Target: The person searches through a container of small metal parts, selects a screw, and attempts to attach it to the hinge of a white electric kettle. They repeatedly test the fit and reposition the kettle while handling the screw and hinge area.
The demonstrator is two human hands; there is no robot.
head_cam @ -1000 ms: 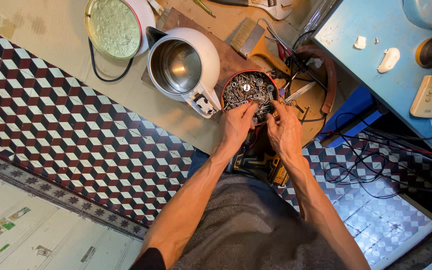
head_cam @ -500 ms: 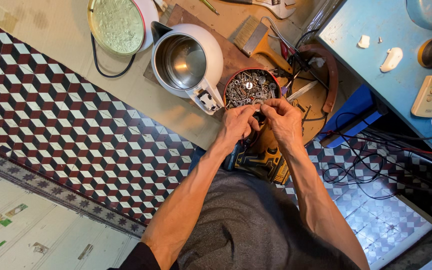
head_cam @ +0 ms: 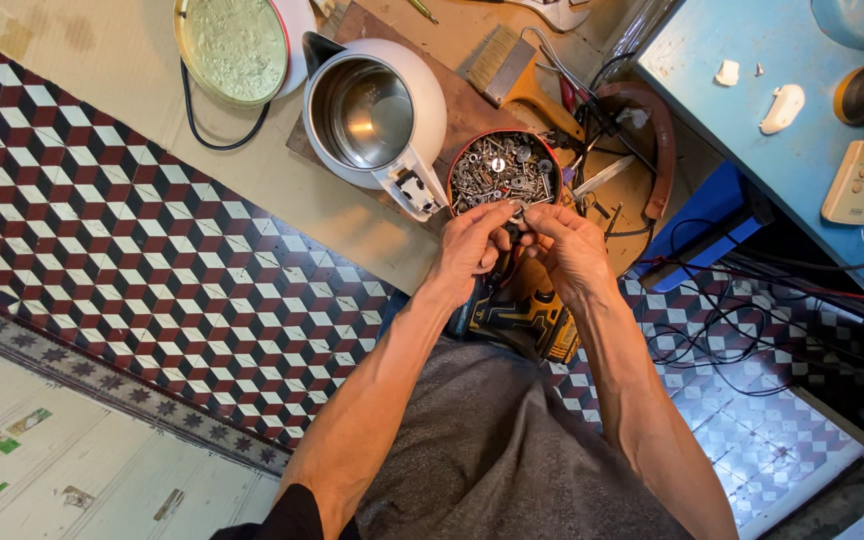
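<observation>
My left hand [head_cam: 472, 248] and my right hand [head_cam: 569, 250] meet fingertip to fingertip just in front of a round red bowl [head_cam: 500, 172] filled with several screws and washers. Both hands pinch a small metal piece [head_cam: 517, 211] between them; it is too small to tell what kind. Beneath the hands lies a yellow and black power drill [head_cam: 522, 320], partly hidden by them. A white electric kettle [head_cam: 377, 115] with an open steel inside stands left of the bowl, its handle toward my left hand.
A round greenish disc with a black cord [head_cam: 235, 45] lies at the back left on the beige worktop [head_cam: 102, 70]. A brush [head_cam: 500, 68], tools and wires [head_cam: 592, 110] crowd behind the bowl. A blue table [head_cam: 752, 130] with a remote control [head_cam: 862, 180] stands to the right. Cables trail over the tiled floor [head_cam: 732, 330].
Both hands have drawn back out of the screw bowl toward me and closed together on a small piece. The kettle and bowl stay in place.
</observation>
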